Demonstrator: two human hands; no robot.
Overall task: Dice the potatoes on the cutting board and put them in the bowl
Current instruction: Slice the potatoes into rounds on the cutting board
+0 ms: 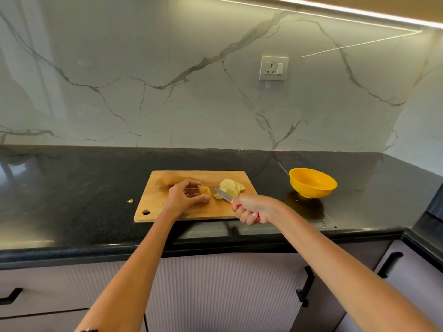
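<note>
A wooden cutting board (167,207) lies on the black counter. My left hand (184,196) holds the uncut end of a potato (204,190) at the board's middle. My right hand (254,209) grips a knife (224,194) with an orange handle; its blade points left toward the potato's cut face. Several pale potato slices (230,188) lie fanned just right of the blade. A second whole potato (171,179) rests at the board's back left. A yellow bowl (312,182) stands on the counter to the right of the board, and no potato shows inside it.
A small potato scrap (130,200) lies on the black counter (72,188) left of the board. A marble wall with a power socket (273,68) rises behind. Cabinet doors with black handles (305,286) sit below the counter edge.
</note>
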